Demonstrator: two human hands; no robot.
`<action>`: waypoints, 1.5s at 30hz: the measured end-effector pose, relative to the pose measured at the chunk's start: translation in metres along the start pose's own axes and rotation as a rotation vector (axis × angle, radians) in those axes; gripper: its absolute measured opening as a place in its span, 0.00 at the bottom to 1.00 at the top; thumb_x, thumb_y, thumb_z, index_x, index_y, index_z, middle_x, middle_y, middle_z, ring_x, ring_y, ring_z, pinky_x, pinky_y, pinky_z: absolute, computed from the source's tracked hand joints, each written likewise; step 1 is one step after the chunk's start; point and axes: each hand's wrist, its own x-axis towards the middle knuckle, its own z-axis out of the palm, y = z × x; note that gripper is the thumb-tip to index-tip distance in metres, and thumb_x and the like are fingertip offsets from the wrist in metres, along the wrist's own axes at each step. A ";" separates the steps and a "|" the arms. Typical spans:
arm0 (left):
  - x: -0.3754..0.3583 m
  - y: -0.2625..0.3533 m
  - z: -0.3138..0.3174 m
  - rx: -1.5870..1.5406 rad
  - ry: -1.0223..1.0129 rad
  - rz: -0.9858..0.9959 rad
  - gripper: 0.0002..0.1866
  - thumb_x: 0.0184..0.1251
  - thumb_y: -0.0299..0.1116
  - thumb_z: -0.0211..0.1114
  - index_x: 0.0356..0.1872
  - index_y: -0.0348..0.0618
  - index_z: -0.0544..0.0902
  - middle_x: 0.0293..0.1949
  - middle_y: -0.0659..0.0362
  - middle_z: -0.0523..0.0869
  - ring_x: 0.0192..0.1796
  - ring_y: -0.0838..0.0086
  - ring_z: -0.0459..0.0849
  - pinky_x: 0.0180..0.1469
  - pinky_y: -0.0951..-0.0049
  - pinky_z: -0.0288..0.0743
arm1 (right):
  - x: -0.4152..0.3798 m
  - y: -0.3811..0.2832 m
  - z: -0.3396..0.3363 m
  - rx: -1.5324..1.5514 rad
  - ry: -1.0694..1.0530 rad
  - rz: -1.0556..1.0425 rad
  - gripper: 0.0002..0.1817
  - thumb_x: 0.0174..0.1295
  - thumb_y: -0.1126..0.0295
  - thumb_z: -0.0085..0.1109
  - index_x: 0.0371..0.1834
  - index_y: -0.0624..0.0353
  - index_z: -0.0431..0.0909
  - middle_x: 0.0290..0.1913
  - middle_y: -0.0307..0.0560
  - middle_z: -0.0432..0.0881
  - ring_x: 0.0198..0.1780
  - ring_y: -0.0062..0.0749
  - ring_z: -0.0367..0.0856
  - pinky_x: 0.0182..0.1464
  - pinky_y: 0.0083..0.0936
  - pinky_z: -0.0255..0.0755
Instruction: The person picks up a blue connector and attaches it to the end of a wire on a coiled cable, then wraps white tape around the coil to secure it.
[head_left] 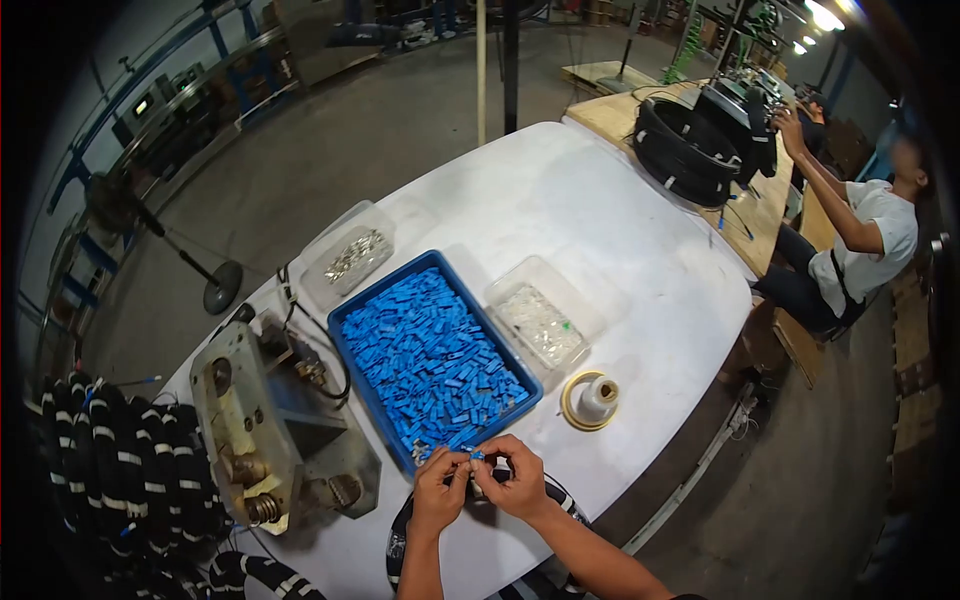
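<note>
Over the near edge of the blue tray (pixel 335 335), my left hand (pixel 438 492) and my right hand (pixel 515 482) meet with fingers pinched together. Between the fingertips is a small blue plastic connector (pixel 477 455), partly covered by them; finer detail is too small to make out. Many similar blue pieces (pixel 425 345) fill the tray. A black cable coil (pixel 398 545) with pale tape bands lies beneath my wrists, partly hidden by my arms.
A metal bench press (pixel 245 410) stands left, beside banded cable coils (pixel 125 460). Clear boxes of metal terminals (pixel 355 255) and whitish small parts (pixel 540 325) flank the tray. A white spool (pixel 598 397) sits right. A co-worker (pixel 870 235) sits at a table with black coils (pixel 685 155).
</note>
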 end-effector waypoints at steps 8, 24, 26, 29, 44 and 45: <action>0.045 0.011 0.044 0.026 -0.070 0.088 0.03 0.67 0.23 0.64 0.34 0.33 0.81 0.28 0.52 0.80 0.31 0.63 0.78 0.35 0.68 0.73 | 0.025 0.007 -0.035 -0.050 0.189 0.039 0.13 0.60 0.83 0.64 0.45 0.66 0.73 0.39 0.46 0.80 0.37 0.21 0.80 0.41 0.19 0.77; 0.070 0.020 0.081 0.086 -0.058 0.044 0.03 0.69 0.23 0.63 0.37 0.33 0.82 0.31 0.50 0.81 0.32 0.59 0.80 0.35 0.65 0.74 | 0.061 -0.006 -0.064 -0.423 0.200 0.092 0.13 0.62 0.79 0.59 0.47 0.66 0.69 0.59 0.63 0.73 0.40 0.33 0.79 0.43 0.27 0.76; 0.070 0.020 0.082 0.123 -0.058 0.050 0.03 0.68 0.24 0.63 0.37 0.33 0.82 0.31 0.50 0.81 0.32 0.57 0.80 0.35 0.64 0.74 | 0.060 -0.003 -0.063 -0.495 0.184 0.070 0.14 0.63 0.78 0.58 0.48 0.66 0.67 0.59 0.66 0.73 0.42 0.39 0.80 0.46 0.31 0.76; 0.071 0.017 0.080 0.196 -0.050 0.098 0.02 0.66 0.20 0.63 0.37 0.33 0.83 0.30 0.53 0.81 0.32 0.67 0.81 0.35 0.72 0.75 | 0.059 -0.001 -0.064 -0.383 0.151 0.081 0.15 0.63 0.76 0.60 0.49 0.68 0.68 0.56 0.70 0.74 0.56 0.61 0.76 0.59 0.44 0.71; 0.095 0.025 0.073 -0.083 -0.154 -0.080 0.10 0.66 0.20 0.58 0.46 0.33 0.80 0.37 0.50 0.80 0.38 0.62 0.82 0.42 0.67 0.77 | 0.068 -0.009 -0.077 -0.376 0.147 0.086 0.12 0.61 0.80 0.61 0.44 0.65 0.69 0.49 0.62 0.79 0.46 0.49 0.81 0.50 0.35 0.75; 0.103 0.033 0.075 -0.017 -0.183 -0.038 0.11 0.67 0.22 0.56 0.48 0.33 0.79 0.38 0.50 0.79 0.39 0.60 0.80 0.44 0.65 0.75 | 0.068 -0.009 -0.077 -0.376 0.152 0.083 0.11 0.61 0.80 0.61 0.44 0.65 0.70 0.48 0.61 0.80 0.45 0.49 0.82 0.50 0.35 0.76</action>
